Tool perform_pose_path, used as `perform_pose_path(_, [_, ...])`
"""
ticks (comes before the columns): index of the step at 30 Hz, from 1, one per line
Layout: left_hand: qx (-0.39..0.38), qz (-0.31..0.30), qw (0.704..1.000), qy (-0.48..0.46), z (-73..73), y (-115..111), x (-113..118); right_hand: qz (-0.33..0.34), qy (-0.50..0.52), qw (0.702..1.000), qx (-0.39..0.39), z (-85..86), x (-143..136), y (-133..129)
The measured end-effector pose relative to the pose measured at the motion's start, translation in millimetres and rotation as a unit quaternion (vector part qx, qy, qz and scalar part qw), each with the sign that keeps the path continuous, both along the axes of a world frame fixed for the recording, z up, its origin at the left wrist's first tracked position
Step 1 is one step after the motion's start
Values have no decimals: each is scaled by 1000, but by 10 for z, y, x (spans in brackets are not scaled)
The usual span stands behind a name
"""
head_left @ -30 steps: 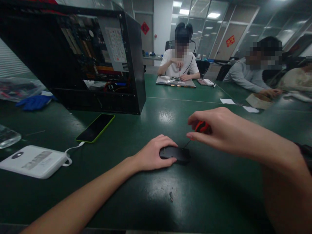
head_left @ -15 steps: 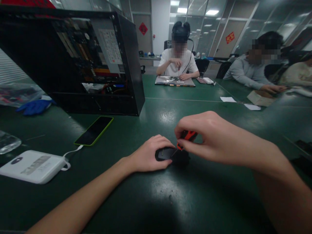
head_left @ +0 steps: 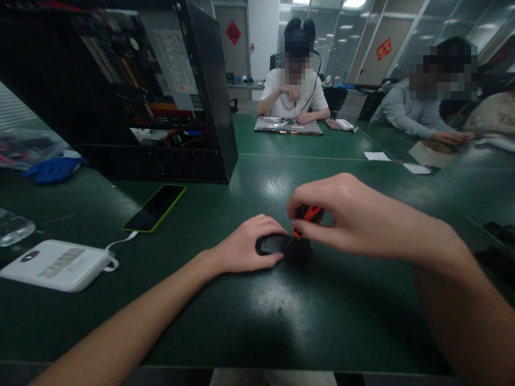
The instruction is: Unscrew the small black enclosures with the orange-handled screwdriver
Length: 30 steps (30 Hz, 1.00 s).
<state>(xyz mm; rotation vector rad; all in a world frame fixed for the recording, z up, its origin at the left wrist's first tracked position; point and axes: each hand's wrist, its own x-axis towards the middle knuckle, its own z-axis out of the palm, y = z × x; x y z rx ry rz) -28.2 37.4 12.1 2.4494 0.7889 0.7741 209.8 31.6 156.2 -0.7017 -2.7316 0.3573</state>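
Note:
A black computer mouse [head_left: 298, 250] lies on the green table in front of me. My left hand [head_left: 251, 245] grips its left end, thumb along the near side and fingers along the far side. My right hand [head_left: 336, 214] is closed round the red-and-black handle of a screwdriver [head_left: 309, 213]. The thin shaft slants down and left from the handle, and its tip meets the mouse between my left thumb and fingers. Whether the tip sits in a screw is too small to make out.
An open black computer case [head_left: 217, 107] stands at the back left. Near it lie a phone [head_left: 155, 209] with a green edge, cabled to a white power bank [head_left: 60, 265], and a blue glove [head_left: 52, 170]. Across the table, a person works on a flat panel [head_left: 267, 126]; another sits beside a cardboard box [head_left: 430, 154].
The view has tipped down a little, so everything sits higher and the table's near edge shows. Both hands keep their hold on the mouse and the screwdriver.

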Motion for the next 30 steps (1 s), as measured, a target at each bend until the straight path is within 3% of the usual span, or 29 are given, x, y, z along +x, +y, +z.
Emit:
perform_pose_path(17, [6, -5, 1000, -10, -24, 2, 0, 4, 3, 1000, 20, -17, -42, 3])
perform_pose_path(25, [-3, 0, 1000, -2, -14, 1, -11, -85, 34, 995, 31, -135, -119, 91])
perform_pose_path(30, [-8, 1, 1000, 1, -2, -2, -10, -123, 25, 989, 78, -194, -162, 99])
